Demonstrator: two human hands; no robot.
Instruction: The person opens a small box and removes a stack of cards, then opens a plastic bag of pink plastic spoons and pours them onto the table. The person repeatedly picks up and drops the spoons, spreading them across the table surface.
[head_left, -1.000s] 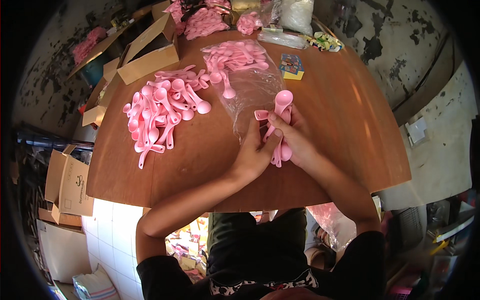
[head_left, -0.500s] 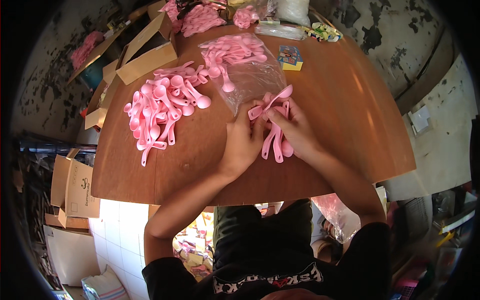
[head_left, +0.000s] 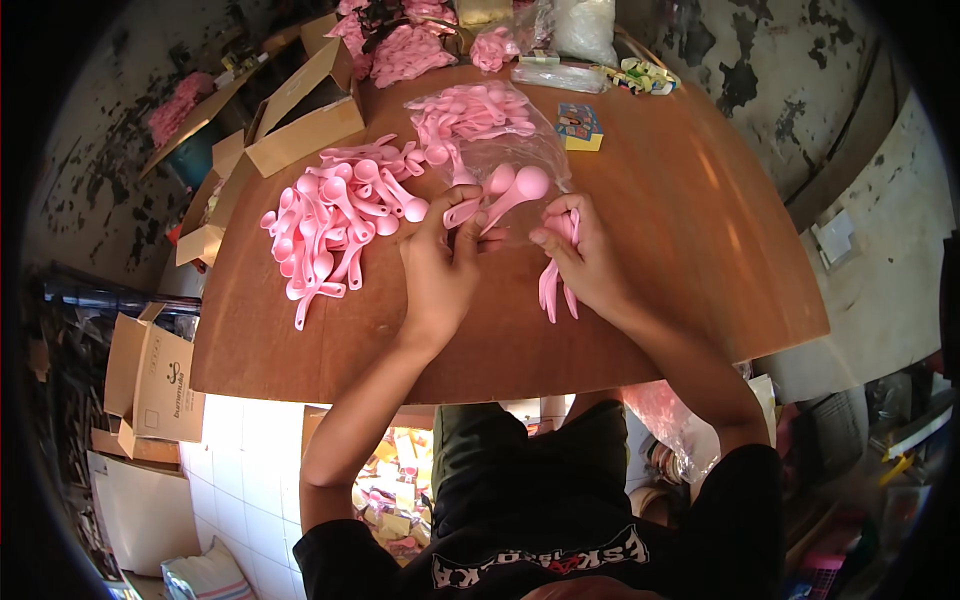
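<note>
Between the thumb and fingers of my left hand (head_left: 440, 260) are a few pink plastic spoons (head_left: 520, 190), their round bowls pointing away from me. My right hand (head_left: 585, 255) pinches several more pink spoons (head_left: 549, 285), seen edge-on with their ends hanging toward me. Both hands are above the brown table (head_left: 680, 230), a small gap apart. Left of them lies a loose heap of pink spoons (head_left: 325, 215). Just beyond my left hand, a clear plastic bag (head_left: 510, 152) lies flat with more pink spoons (head_left: 470, 110) at its far end.
An open cardboard box (head_left: 305, 130) stands at the table's far left. A small blue and yellow box (head_left: 580, 127) sits beyond my right hand. Clear packets (head_left: 560, 77) and bagged pink items (head_left: 410, 55) line the far edge. Another carton (head_left: 160, 380) is below, left.
My hands have parted; the left has moved left with some spoons, while the right keeps the others. The spoons were together between both hands before.
</note>
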